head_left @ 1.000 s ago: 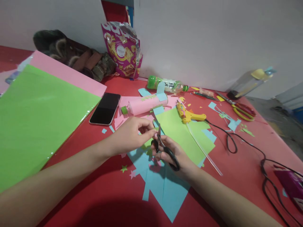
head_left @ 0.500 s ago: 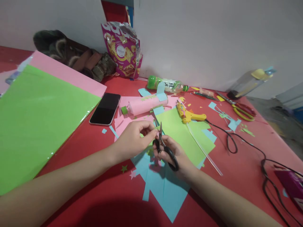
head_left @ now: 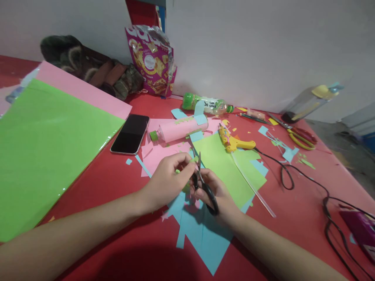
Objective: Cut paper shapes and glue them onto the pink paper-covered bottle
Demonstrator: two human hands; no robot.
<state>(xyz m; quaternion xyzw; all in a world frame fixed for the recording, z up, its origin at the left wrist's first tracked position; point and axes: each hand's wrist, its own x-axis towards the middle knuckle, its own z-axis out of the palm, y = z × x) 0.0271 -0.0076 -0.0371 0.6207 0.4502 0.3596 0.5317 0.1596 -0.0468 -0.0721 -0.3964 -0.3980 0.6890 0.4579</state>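
My right hand (head_left: 215, 191) is wrapped round the black handles of a small pair of scissors (head_left: 211, 197), blades pointing up and away. Thumb and fingers of my left hand (head_left: 172, 173) pinch a small piece of paper (head_left: 195, 159) right beside the blades; green and a bit of pink show at the fingertips, and its shape is mostly hidden. Below both hands lie blue paper (head_left: 205, 242) and small pink scraps. Just beyond them is a bottle wrapped in pink paper (head_left: 175, 130) with a green cap, lying on its side.
A yellow glue gun (head_left: 234, 143) with a trailing black cord rests on green paper (head_left: 211, 156). Left are a phone (head_left: 130, 134) and large green sheets (head_left: 58, 144). Behind stand a snack bag (head_left: 150, 62) and a lying green bottle (head_left: 205, 103). Larger scissors (head_left: 299, 138) lie right.
My left hand has shifted slightly down and toward me, covering the green star on the table. The scissors have turned a little in my right hand.
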